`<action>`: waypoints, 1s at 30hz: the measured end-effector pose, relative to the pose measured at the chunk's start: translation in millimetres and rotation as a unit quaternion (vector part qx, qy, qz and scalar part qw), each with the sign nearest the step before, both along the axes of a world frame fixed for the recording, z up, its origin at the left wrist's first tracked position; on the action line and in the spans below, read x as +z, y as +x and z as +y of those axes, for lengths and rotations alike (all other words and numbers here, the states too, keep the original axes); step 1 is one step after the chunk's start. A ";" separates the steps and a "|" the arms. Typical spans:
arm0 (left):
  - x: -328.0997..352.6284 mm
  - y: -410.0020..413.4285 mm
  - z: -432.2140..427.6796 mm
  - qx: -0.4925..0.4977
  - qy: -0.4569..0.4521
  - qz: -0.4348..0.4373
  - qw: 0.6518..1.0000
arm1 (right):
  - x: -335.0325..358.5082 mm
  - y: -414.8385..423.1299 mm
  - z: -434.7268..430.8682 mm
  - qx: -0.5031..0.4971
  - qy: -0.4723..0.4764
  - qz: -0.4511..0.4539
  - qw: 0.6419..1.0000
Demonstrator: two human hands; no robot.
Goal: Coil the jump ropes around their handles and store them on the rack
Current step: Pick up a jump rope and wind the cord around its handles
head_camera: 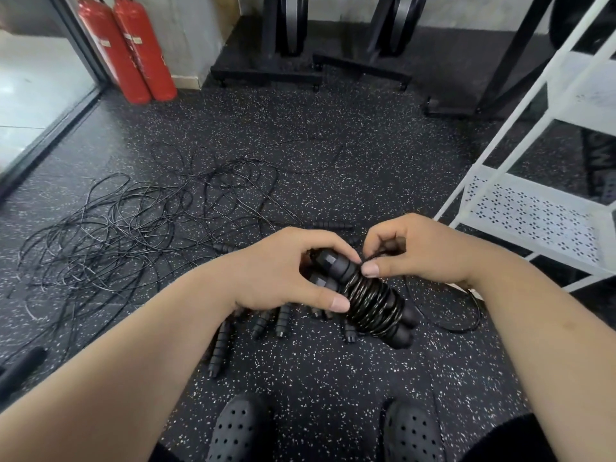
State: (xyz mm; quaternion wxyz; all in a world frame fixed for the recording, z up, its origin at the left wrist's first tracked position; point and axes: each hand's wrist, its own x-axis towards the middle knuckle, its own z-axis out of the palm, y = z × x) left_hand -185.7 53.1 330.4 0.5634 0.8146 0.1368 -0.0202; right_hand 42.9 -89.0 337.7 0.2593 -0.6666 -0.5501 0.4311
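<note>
My left hand point(286, 268) grips a pair of black jump rope handles point(336, 271) held side by side, with thin black rope coiled point(373, 303) tightly around their middle. My right hand point(416, 250) pinches the loose rope end at the top of the coil, thumb pressed against the wraps. A short free loop of this rope point(466, 318) trails on the floor to the right. A tangled pile of black ropes point(133, 228) lies on the floor at left, and several loose handles point(263, 323) lie below my hands. The white rack point(533, 211) stands at right.
Two red fire extinguishers point(133, 51) stand at the back left beside a glass door. Black equipment stands point(286, 61) sit along the back wall. My black perforated shoes point(236, 431) are at the bottom edge. The floor is speckled black rubber.
</note>
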 end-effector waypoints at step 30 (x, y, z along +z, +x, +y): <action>-25.6 12.1 3.0 0.321 0.233 -0.010 0.918 | -13.1 -78.4 13.6 0.011 -0.039 -0.192 0.980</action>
